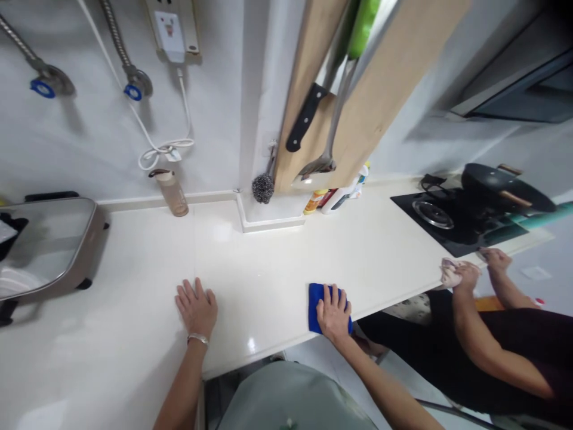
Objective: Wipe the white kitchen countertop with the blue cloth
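Observation:
My left hand (196,307) lies flat on the white countertop (250,280), fingers spread and nothing in its grasp; a bracelet circles the wrist. Near the counter's front edge, my right hand (333,313) presses down over a folded blue cloth (316,297), holding it against the surface. Parts of the cloth show beyond the fingers and palm. Behind my left hand, a brownish bottle (172,192) with a dark strap stands by the wall.
An electric pan (76,257) with a glass lid sits at left. Above hang a knife (307,116), a slotted turner (329,152) and a steel scrubber (262,188). Bottles (338,200) stand beyond. At right, a person's hand (468,276) holds a pale cloth beside the stove (461,218) with a wok (505,186).

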{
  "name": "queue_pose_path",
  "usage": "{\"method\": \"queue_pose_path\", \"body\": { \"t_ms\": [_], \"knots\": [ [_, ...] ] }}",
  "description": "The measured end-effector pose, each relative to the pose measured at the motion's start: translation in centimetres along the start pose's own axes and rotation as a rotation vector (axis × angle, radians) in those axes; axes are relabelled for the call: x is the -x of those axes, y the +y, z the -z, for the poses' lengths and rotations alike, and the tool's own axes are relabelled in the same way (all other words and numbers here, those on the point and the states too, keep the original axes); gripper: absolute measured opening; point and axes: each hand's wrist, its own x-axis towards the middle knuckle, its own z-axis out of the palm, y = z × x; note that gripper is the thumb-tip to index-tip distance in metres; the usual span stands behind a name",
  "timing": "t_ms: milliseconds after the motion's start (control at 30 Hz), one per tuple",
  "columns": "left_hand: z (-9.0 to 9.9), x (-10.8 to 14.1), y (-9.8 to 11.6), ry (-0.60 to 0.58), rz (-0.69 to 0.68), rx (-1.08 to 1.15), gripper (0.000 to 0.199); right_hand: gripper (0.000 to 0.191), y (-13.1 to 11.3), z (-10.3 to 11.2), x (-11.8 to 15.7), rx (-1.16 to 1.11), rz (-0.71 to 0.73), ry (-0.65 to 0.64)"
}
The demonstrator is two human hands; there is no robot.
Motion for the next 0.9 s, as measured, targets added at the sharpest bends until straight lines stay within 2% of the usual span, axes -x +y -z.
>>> {"method": "queue_pose_path", "body": {
  "t_ms": [100,267,333,400,467,633,767,900],
  "knots": [
    [0.0,0.1,-0.1,-0.015,0.009,0.021,0.058,0.063,-3.9,0.5,0.9,-0.008,0.004,-0.015],
    [-0.1,0.3,-0.6,-0.009,-0.019,0.035,0.057,0.065,-11.0,1.3,2.2,0.034,0.080,-0.162],
    [-0.2,0.4,-0.9,0.011,-0.035,0.042,0.057,0.065,-13.2,1.7,2.2,0.033,0.137,-0.208],
    [-0.2,0.6,-1.3,0.026,-0.044,0.053,0.056,0.065,-14.4,2.2,1.7,-0.001,0.206,-0.256],
    [-0.1,0.8,-1.6,0.033,-0.058,0.067,0.055,0.066,-14.4,3.1,0.4,-0.051,0.280,-0.337],
    [0.4,1.4,-3.0,-0.011,-0.144,0.100,0.049,0.065,-12.3,5.2,-4.6,-0.137,0.442,-0.493],
    [1.2,0.6,-5.0,-0.113,-0.146,0.144,0.048,0.047,-12.0,5.0,-7.2,-0.184,0.530,-0.562],
    [2.1,-1.1,-6.8,-0.097,-0.026,0.058,0.052,0.035,-11.6,4.1,-7.9,-0.289,0.563,-0.516]
  ]
}}
